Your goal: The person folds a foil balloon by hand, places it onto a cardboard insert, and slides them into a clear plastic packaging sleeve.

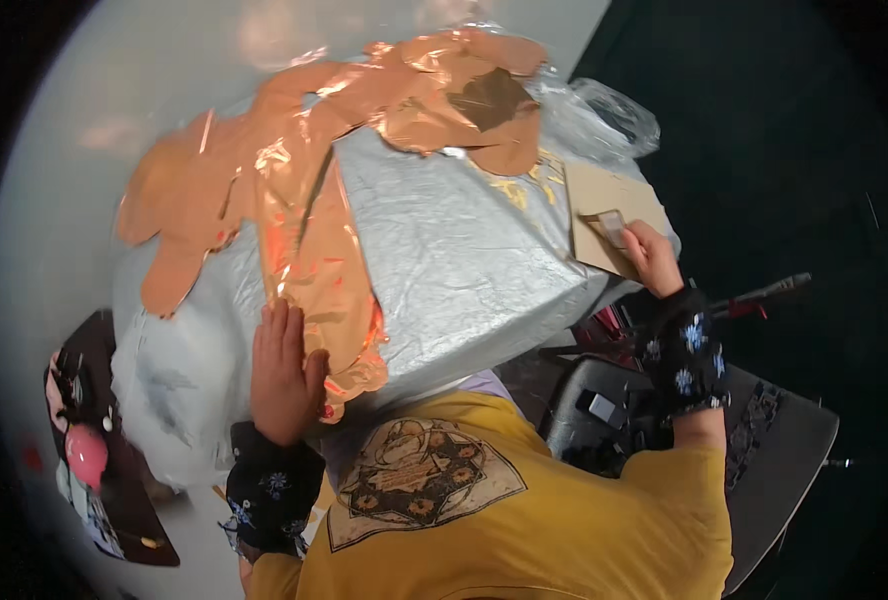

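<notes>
Flat, copper-coloured foil balloons (314, 250) with rounded, wavy outlines stretch across the silver-covered table (444, 270). My left hand (282, 385) lies on the lower end of the nearest foil strip, fingers straight and together. On the right, my right hand (654, 262) is closed at the edge of a tan cardboard piece (594, 190). Its thumb and fingers pinch a small whitish and brown flap (609, 228); whether this is a packet or a peeled piece of the card, I cannot tell.
Gold-coloured scraps (529, 185) lie beside the cardboard. Crumpled clear plastic (604, 120) rests at the table's far right. A white plastic bag (179, 390) hangs at the left, near a dark surface with a pink balloon (87, 457). A black chair (779, 450) stands at the lower right.
</notes>
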The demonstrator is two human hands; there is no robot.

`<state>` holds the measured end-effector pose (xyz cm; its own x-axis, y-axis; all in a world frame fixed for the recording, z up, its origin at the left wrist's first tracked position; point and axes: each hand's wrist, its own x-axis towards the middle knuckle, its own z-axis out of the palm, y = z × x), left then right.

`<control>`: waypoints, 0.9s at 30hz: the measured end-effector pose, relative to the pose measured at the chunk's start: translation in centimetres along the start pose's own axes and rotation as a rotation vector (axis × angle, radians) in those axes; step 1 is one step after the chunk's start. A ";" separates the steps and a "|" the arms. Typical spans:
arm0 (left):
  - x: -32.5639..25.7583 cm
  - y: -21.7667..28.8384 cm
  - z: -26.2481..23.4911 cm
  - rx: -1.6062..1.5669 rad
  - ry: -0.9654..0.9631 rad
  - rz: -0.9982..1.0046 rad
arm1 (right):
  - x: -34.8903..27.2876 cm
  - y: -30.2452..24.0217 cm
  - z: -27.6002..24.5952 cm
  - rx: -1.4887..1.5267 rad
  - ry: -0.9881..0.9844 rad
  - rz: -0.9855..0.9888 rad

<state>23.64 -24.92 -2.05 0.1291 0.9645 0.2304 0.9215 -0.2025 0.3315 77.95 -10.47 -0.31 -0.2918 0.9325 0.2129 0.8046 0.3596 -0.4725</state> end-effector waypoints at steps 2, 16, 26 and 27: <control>-0.4 -0.3 0.1 0.016 0.043 0.047 | 0.1 -2.8 0.0 -0.468 0.309 -0.134; -0.2 0.0 0.1 0.018 0.064 0.015 | 8.6 -30.9 18.1 -0.160 -0.151 -0.852; -0.3 -0.4 -0.1 0.007 0.111 0.045 | 15.8 -29.7 20.4 0.153 -0.258 -0.897; -0.2 -0.4 -0.3 0.005 0.106 0.039 | 16.1 -29.8 20.7 0.154 -0.238 -0.898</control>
<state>23.17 -25.12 -1.98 0.1253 0.9326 0.3384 0.9183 -0.2381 0.3164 38.58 -5.53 -0.46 -0.8813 0.2806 0.3803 0.1552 0.9319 -0.3279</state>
